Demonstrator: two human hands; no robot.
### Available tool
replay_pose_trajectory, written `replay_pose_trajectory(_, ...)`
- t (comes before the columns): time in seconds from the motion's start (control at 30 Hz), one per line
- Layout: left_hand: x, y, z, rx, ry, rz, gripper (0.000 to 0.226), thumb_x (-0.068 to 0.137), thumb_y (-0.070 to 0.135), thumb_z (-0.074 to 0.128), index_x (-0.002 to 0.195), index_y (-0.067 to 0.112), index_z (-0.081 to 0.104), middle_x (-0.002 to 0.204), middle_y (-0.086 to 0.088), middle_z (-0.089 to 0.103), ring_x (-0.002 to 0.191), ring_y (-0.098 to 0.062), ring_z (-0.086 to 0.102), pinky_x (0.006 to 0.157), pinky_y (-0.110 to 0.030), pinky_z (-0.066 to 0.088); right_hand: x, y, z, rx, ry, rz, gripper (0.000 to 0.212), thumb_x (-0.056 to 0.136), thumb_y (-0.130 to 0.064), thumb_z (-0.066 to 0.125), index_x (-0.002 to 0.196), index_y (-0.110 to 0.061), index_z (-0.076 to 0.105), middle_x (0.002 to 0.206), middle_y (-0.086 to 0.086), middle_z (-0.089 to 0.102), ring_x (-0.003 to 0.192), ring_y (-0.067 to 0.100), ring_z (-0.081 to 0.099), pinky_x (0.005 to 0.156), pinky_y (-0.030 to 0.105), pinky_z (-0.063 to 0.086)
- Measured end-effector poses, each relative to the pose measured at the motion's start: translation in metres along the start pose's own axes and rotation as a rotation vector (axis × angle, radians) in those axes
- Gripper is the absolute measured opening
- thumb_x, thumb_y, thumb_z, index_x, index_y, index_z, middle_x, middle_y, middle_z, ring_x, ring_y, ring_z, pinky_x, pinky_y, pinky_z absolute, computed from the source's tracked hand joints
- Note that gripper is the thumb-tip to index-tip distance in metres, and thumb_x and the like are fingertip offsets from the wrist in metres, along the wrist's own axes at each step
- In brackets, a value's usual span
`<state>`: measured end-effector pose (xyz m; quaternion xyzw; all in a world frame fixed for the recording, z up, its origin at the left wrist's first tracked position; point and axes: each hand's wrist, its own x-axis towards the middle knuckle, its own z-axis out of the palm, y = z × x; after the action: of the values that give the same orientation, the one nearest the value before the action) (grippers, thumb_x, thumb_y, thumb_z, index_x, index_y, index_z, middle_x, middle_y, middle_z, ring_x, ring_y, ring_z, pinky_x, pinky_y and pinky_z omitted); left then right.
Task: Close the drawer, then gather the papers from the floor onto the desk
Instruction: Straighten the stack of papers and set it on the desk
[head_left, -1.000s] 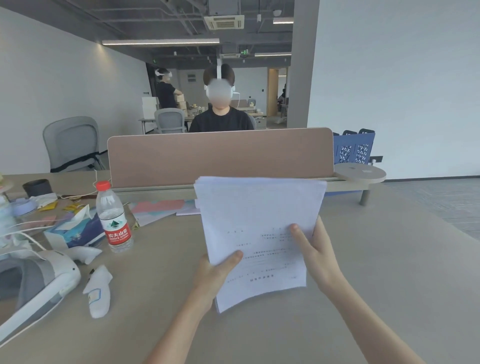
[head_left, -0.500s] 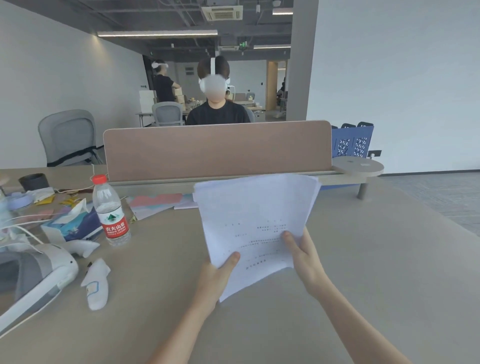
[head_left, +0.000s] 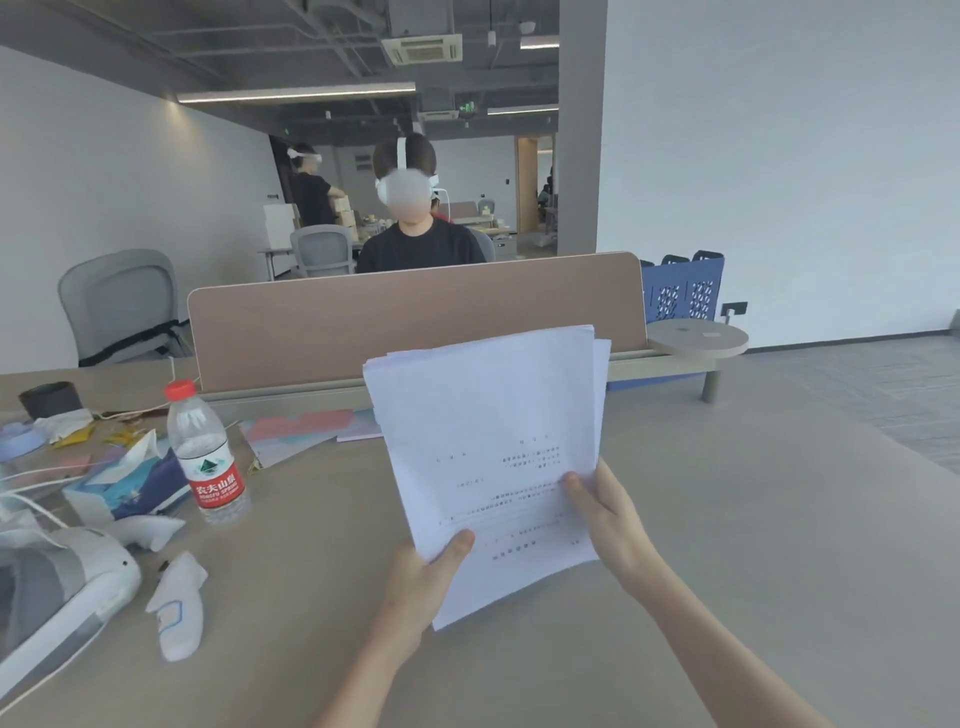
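Both hands are gripping the stack of printed papers (head_left: 488, 452) above the desk (head_left: 727, 519). The sheets are rising up and away from the grips, tilted. The left hand (head_left: 421, 582) is pinching the lower left edge, thumb on top; the right hand (head_left: 608, 514) is clasping the lower right edge, forearms extending forward.

The papers (head_left: 488, 447) are white with faint rows of dark print. The table (head_left: 753, 545) is plain beige-grey. The bottle (head_left: 205, 452) is clear with a red cap and a red-and-white label (green mark on the white). The divider (head_left: 415, 317) is dusty pink-brown.
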<state>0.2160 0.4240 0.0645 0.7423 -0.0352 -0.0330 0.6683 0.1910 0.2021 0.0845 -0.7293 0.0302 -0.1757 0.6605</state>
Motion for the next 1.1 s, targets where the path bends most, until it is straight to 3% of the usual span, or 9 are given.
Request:
replay_pose_trajectory(0.1,-0.002,0.012,0.004,-0.038,-0.075,0.032,0.014,0.088,0.019,0.070,0.097,0.030,0.072,0.093,0.018,0.078,0.089,-0.002,0.073,0.076,-0.025,0.054,0.008,-0.009,-0.017,0.032,0.030,-0.013,0.004,0.097,-0.024,0.057,0.100,-0.021,0.057,0.100,0.005,0.069,0.093,0.026,0.066,0.088,0.052,0.053)
replay_pose_trajectory(0.13,-0.003,0.016,0.006,-0.051,-0.088,0.035,0.016,0.088,0.017,0.070,0.098,0.030,0.072,0.094,0.018,0.078,0.089,-0.001,0.073,0.074,-0.024,0.054,0.008,-0.010,-0.021,0.057,0.039,-0.011,0.008,0.094,-0.024,0.059,0.098,-0.018,0.054,0.101,0.012,0.069,0.092,0.028,0.065,0.089,0.058,0.052)
replay_pose_trajectory(0.27,-0.008,0.021,0.019,-0.096,-0.134,0.035,0.020,0.089,0.012,0.067,0.102,0.026,0.072,0.097,0.014,0.079,0.090,-0.003,0.073,0.073,-0.023,0.054,-0.002,-0.013,-0.029,0.112,0.053,0.008,0.013,0.093,-0.032,0.064,0.100,-0.025,0.056,0.115,0.016,0.070,0.110,0.037,0.068,0.096,0.062,0.051)
replay_pose_trajectory(0.57,-0.008,0.019,0.043,-0.054,-0.235,0.033,0.025,0.086,0.016,0.072,0.110,0.025,0.072,0.108,0.008,0.077,0.102,-0.012,0.072,0.093,-0.039,0.054,-0.017,-0.011,-0.052,0.068,0.159,0.006,0.025,0.101,-0.024,0.053,0.122,-0.036,0.060,0.116,-0.010,0.072,0.114,0.017,0.066,0.100,0.047,0.052)
replay_pose_trajectory(0.7,-0.007,0.019,0.061,-0.027,-0.215,0.067,0.018,0.086,0.017,0.072,0.100,0.028,0.073,0.099,0.014,0.079,0.093,-0.005,0.073,0.083,-0.031,0.055,-0.019,-0.011,-0.067,0.038,0.235,-0.013,0.018,0.101,-0.020,0.050,0.104,-0.036,0.059,0.105,0.000,0.071,0.100,0.021,0.066,0.089,0.044,0.051)
replay_pose_trajectory(0.8,-0.006,0.013,0.074,0.031,-0.165,0.063,0.012,0.086,0.023,0.072,0.089,0.035,0.073,0.089,0.021,0.077,0.087,-0.001,0.072,0.079,-0.029,0.054,-0.022,-0.006,-0.073,0.047,0.250,0.002,0.008,0.101,-0.019,0.050,0.093,-0.020,0.050,0.083,-0.009,0.057,0.080,0.013,0.053,0.072,0.034,0.041)
replay_pose_trajectory(0.9,-0.011,-0.001,0.083,0.035,-0.122,0.008,0.016,0.083,0.029,0.074,0.099,0.031,0.072,0.100,0.017,0.076,0.102,-0.009,0.069,0.097,-0.038,0.052,-0.030,0.012,-0.072,0.003,0.240,0.079,0.027,0.101,-0.022,0.052,0.086,-0.010,0.035,0.076,-0.014,0.041,0.076,0.013,0.040,0.068,0.033,0.029)
replay_pose_trajectory(1.0,-0.010,-0.006,0.087,0.001,-0.132,-0.005,0.034,0.076,0.035,0.076,0.109,0.026,0.071,0.106,0.014,0.076,0.105,-0.010,0.068,0.101,-0.042,0.050,-0.037,0.029,-0.072,-0.002,0.219,0.119,0.026,0.101,-0.025,0.051,0.099,-0.001,0.041,0.085,0.003,0.051,0.086,0.016,0.046,0.074,0.034,0.036)
replay_pose_trajectory(1.1,-0.001,0.001,0.091,0.018,-0.216,-0.027,0.012,0.085,0.026,0.073,0.095,0.034,0.073,0.093,0.025,0.077,0.096,0.002,0.069,0.087,-0.027,0.051,-0.033,0.028,-0.081,-0.005,0.224,0.132,0.025,0.100,-0.025,0.050,0.109,-0.001,0.046,0.096,0.005,0.059,0.090,0.015,0.052,0.075,0.035,0.040)
